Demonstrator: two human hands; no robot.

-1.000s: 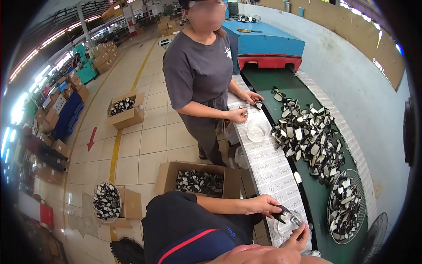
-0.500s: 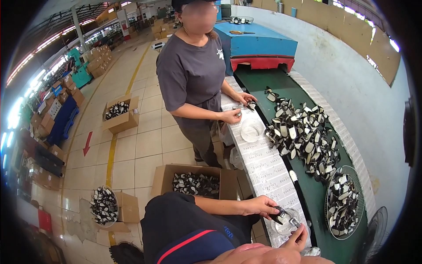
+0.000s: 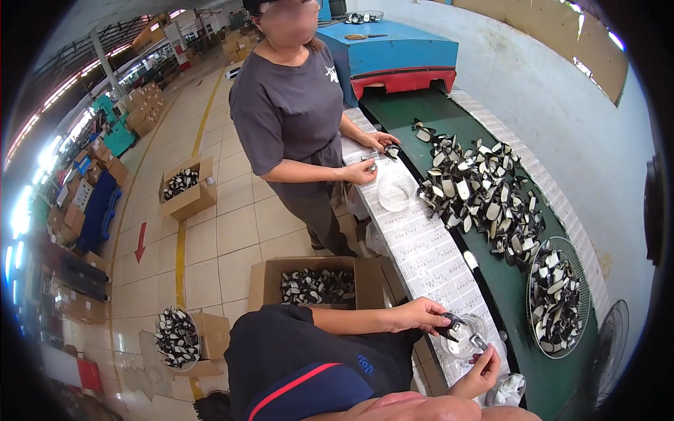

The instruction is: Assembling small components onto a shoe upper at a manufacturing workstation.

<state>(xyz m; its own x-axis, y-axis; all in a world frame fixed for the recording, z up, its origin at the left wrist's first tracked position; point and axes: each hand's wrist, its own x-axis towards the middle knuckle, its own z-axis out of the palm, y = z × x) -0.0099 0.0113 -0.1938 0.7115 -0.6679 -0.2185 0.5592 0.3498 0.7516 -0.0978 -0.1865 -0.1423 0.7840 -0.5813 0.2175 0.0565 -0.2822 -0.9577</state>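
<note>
My left hand [image 3: 423, 315] pinches a small black piece [image 3: 451, 325] with a pale part, above the near end of the paper-covered ledge. Lower right of it, my right hand [image 3: 481, 370] holds a small shiny silver piece [image 3: 479, 342] between its fingertips; its exact kind is too small to tell. The two pieces are apart. Beneath them sits a clear round bowl [image 3: 463, 348], partly hidden by my hands. Many similar black pieces with pale oval faces [image 3: 484, 189] lie heaped on the green conveyor belt [image 3: 484, 277].
A wire basket [image 3: 587, 302] of such pieces stands on the belt's near part. Across the ledge a co-worker [image 3: 291, 105] handles small pieces by another clear bowl [image 3: 397, 191]. Filled cardboard boxes [image 3: 263, 281] stand on the floor. A blue machine [image 3: 400, 59] covers the belt's far end.
The whole view has shifted slightly. The silver piece in my right hand is a little farther from the black piece in my left. Both hands keep their hold.
</note>
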